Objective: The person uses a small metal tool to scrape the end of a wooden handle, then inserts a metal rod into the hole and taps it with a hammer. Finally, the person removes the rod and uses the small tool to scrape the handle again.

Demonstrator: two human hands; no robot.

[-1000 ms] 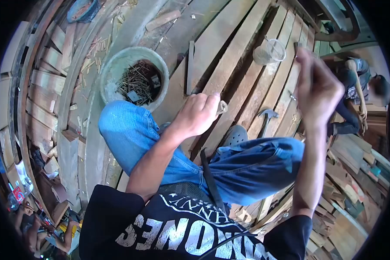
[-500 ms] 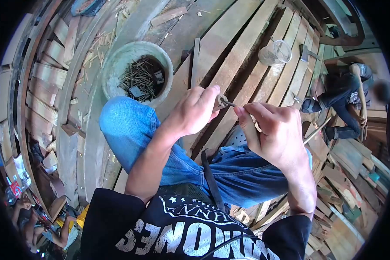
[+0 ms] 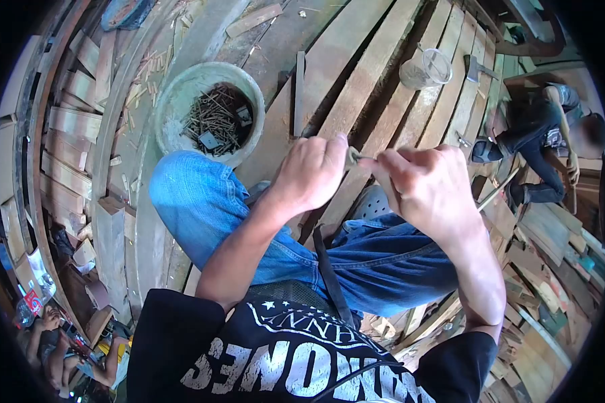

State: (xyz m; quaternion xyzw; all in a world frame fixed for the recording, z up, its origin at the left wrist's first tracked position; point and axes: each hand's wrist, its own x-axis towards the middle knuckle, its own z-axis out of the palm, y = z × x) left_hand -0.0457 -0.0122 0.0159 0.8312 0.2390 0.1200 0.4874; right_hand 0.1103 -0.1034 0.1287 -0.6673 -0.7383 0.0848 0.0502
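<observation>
My left hand (image 3: 310, 173) and my right hand (image 3: 425, 191) are raised in front of my lap, close together with fingers closed. Between them is a short dark metal rod with a pale, fibrous-looking wrap (image 3: 352, 156) at its left end; it looks like a large nail or bolt. My right fingers pinch the rod and cover most of it. The left thumb and fingers close at the wrapped end, and what lies inside them is hidden. Left of my hands stands a pale bucket (image 3: 166, 121) holding many long rusty nails or bolts (image 3: 215, 121) and small box-like pieces.
Wooden planks (image 3: 366, 80) with gaps run ahead of me. On them sit a clear plastic container (image 3: 417, 74) and a hatchet (image 3: 474, 69). Another person (image 3: 538, 151) crouches at right; more people (image 3: 67, 349) are at lower left. Wood scraps (image 3: 538, 289) pile at right.
My right hand has turned and closed further over the rod, so less of it shows. My left hand has shifted slightly. The view has moved a little.
</observation>
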